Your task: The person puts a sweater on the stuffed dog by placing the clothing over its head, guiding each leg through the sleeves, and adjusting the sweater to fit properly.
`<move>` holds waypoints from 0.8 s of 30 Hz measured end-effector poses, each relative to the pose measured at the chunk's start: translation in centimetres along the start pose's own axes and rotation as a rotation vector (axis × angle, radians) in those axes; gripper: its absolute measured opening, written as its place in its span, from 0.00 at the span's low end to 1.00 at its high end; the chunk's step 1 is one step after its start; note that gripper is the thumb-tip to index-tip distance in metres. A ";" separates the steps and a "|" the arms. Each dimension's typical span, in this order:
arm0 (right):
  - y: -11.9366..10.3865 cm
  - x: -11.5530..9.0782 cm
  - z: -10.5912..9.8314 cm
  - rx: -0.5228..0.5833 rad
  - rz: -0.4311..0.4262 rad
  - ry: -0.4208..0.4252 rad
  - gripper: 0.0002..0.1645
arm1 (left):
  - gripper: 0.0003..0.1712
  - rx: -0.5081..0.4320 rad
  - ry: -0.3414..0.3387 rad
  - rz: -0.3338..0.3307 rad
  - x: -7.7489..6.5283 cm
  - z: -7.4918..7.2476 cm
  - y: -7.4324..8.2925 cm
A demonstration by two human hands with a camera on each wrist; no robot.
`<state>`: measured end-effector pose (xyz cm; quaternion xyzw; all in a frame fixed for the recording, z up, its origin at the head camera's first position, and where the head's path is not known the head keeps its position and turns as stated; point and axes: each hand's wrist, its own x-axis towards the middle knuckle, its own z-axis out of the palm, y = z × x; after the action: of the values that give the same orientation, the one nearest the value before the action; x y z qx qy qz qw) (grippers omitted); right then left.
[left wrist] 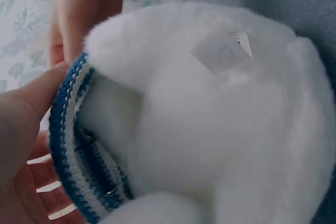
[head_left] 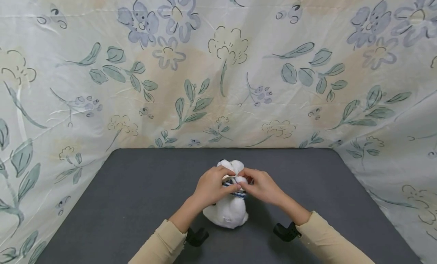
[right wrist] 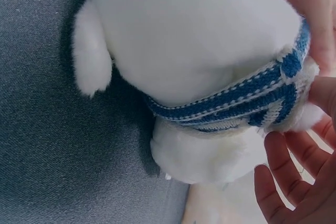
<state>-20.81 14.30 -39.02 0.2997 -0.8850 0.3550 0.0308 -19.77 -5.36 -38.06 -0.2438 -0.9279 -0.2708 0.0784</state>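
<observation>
A white plush toy (head_left: 225, 214) sits upright on the table with its back, which bears a small white label (left wrist: 220, 53), toward me. Round its neck runs a blue-and-white striped knitted scarf (right wrist: 226, 98). My left hand (head_left: 211, 185) holds the scarf from the left, its thumb on the knit edge in the left wrist view. From the right, my right hand (head_left: 263, 186) pinches the scarf's other side between thumb and fingers. The two hands nearly meet behind the toy's head (head_left: 235, 165), partly covering it. In the left wrist view the scarf (left wrist: 65, 140) stands slightly away from the plush.
The dark grey table (head_left: 146, 195) stretches out on both sides of the toy. A flower-printed cloth (head_left: 225, 85) hangs behind and along the sides. Black wrist mounts (head_left: 286, 231) stick out below both forearms, close over the table.
</observation>
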 end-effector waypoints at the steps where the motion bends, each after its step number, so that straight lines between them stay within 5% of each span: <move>1: 0.0 0.0 0.0 0.000 0.002 0.000 0.04 | 0.24 -0.005 -0.005 0.002 0.1 0.2 -0.1; 11: -0.2 -0.1 0.0 -0.006 0.039 0.019 0.03 | 0.26 -0.020 -0.073 -0.009 0.8 1.0 -0.1; 24: -0.4 0.1 0.2 -0.063 0.087 0.080 0.03 | 0.28 0.078 -0.068 -0.009 0.9 1.3 -0.4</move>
<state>-20.64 13.90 -38.88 0.2453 -0.9061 0.3395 0.0603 -20.77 -4.63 -39.11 -0.2456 -0.9410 -0.2263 0.0550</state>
